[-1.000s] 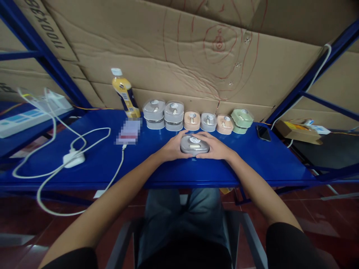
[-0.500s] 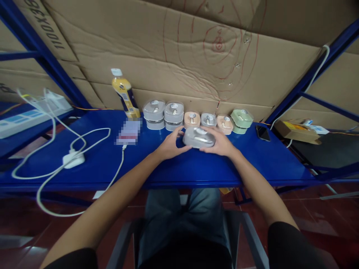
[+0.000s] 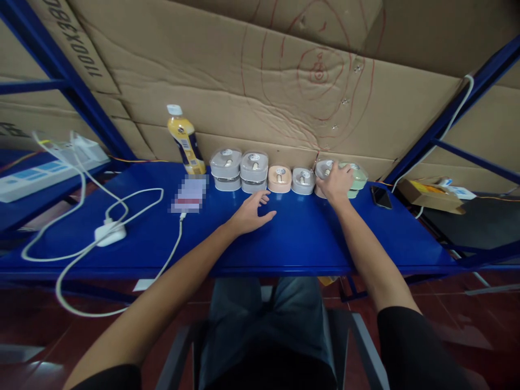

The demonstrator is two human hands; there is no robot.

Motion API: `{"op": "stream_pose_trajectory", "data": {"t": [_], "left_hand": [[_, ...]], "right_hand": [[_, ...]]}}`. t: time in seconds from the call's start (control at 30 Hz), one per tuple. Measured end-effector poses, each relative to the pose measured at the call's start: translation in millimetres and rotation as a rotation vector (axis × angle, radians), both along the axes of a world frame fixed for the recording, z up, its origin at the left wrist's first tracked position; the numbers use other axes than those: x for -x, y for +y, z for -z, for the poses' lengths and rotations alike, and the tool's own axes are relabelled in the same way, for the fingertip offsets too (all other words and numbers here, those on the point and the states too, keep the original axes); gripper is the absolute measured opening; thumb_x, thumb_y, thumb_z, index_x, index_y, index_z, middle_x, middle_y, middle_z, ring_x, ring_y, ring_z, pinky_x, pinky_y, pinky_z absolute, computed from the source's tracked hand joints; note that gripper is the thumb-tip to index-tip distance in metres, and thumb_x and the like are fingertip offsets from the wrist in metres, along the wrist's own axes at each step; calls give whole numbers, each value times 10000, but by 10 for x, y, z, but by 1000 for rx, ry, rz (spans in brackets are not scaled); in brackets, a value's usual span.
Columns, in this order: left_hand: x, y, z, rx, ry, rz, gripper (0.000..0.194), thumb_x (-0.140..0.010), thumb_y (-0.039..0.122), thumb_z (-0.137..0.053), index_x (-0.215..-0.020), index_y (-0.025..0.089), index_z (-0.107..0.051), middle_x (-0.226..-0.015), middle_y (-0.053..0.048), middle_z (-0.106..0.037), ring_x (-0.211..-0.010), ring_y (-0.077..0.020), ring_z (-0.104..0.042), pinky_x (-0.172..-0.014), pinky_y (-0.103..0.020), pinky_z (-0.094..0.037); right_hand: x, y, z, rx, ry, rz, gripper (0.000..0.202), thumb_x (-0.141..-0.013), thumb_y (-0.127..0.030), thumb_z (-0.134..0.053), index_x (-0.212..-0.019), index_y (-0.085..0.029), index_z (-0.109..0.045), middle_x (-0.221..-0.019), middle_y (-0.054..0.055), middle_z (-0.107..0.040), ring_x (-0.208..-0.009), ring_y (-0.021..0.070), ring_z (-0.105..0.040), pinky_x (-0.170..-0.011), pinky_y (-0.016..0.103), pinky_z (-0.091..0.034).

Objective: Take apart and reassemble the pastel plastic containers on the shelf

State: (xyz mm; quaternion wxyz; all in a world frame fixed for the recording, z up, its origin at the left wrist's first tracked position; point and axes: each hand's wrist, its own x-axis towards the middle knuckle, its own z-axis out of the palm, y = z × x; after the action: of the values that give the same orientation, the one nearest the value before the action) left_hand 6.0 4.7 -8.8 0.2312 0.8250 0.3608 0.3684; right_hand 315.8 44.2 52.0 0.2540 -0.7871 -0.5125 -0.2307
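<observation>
My right hand (image 3: pixel 338 181) grips a grey clear-lidded box (image 3: pixel 324 169) from its right side. That box sits on top of a peach box (image 3: pixel 319 193), which is mostly hidden. Just right of my fingers is a stack of green boxes (image 3: pixel 359 177), partly covered by the hand. Over the table my left hand (image 3: pixel 249 214) is open, its thumb and fingers apart, holding nothing. Behind it, along the back, stand a single peach box (image 3: pixel 279 184), a single grey box (image 3: pixel 303 186) and two stacks of grey boxes (image 3: pixel 226 163).
On the blue table (image 3: pixel 284 246), a yellow drink bottle (image 3: pixel 187 142) stands behind a blurred-out flat item (image 3: pixel 189 194) with a cable plugged in. A white charger (image 3: pixel 110 233) and looped cables lie left. A dark phone (image 3: pixel 381 197) and an open carton (image 3: pixel 430 196) are right.
My right hand has carried the grey box from the front back and right onto the peach box. The left hand has come off the grey box and stays near the middle.
</observation>
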Motion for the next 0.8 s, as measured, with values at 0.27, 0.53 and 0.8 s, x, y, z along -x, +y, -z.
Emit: {"op": "stream_pose_trajectory", "data": {"t": [0.27,0.53,0.8], "left_hand": [[-2,-12,-29,-6,35,1,570,-891,449,-718,-1373,201,-540,-1230,-121,-684,-1137,-289,-688,-1014,-512,-593],[3,15,4,-58,10,-5,511,-902,413,-702,-1349,214,-554,-1211,-105,-701,-1105,-272,-699,-984,-489,-610],[33,20,-26,-163,-86,-115,367,-932,388,-673,-1246,215,-596,-1188,-101,-708,-1099,-263,-711,-994,-454,-602]], "right_hand": [[111,-98,18,-34,-39,-10,679,-944,-561,-596,-1351,-19,-557,-1402,354,-528,-1342,484,-453,-1072,656,-380],[838,-76,2,270,-178,-743,783,-931,-434,-658,-1600,-114,-404,-1746,236,-300,-1619,444,-245,-1284,625,-257],[1055,-375,245,364,-141,-788,775,-922,-451,-725,-1540,-67,-458,-1654,298,-414,-1581,463,-321,-1272,612,-315]]}}
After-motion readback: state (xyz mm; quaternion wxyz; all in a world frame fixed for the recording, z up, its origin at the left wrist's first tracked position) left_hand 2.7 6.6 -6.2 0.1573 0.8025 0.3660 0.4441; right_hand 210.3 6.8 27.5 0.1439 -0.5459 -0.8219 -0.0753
